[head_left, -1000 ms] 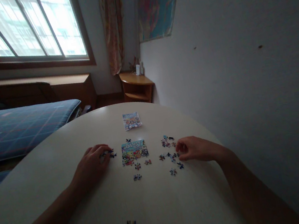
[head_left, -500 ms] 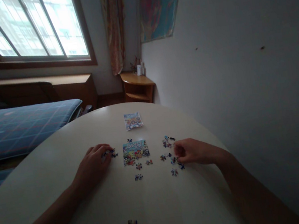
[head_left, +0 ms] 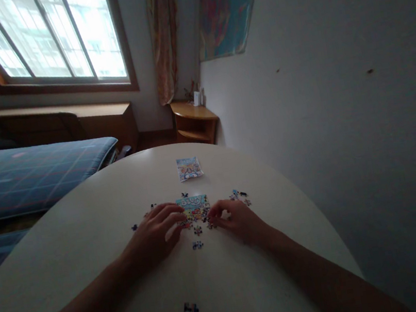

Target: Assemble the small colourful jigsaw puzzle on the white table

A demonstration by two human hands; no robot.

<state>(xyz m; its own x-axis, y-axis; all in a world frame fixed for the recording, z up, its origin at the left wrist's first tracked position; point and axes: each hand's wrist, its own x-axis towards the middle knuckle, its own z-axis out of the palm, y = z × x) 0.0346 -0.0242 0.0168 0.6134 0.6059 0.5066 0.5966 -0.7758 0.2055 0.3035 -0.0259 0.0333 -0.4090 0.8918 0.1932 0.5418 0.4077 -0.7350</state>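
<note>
A small, partly built colourful jigsaw (head_left: 193, 206) lies near the middle of the round white table (head_left: 87, 236). My left hand (head_left: 155, 234) rests flat beside its left edge, fingers stretched toward it. My right hand (head_left: 235, 218) is at the jigsaw's lower right corner, fingers curled in a pinch on a small puzzle piece I can barely make out. Loose pieces (head_left: 239, 195) lie to the right, with two more (head_left: 196, 237) just below the jigsaw and a lone piece (head_left: 191, 309) close to me.
A small printed picture card (head_left: 189, 168) lies beyond the jigsaw. The wall runs close along the table's right side. A blue-covered bed (head_left: 19, 176) stands to the left, and a wooden corner shelf (head_left: 193, 121) behind the table under the window.
Both hands have moved inward to the jigsaw: the left from the pieces at its left, the right from the loose pile at the right. The camera shifted slightly.
</note>
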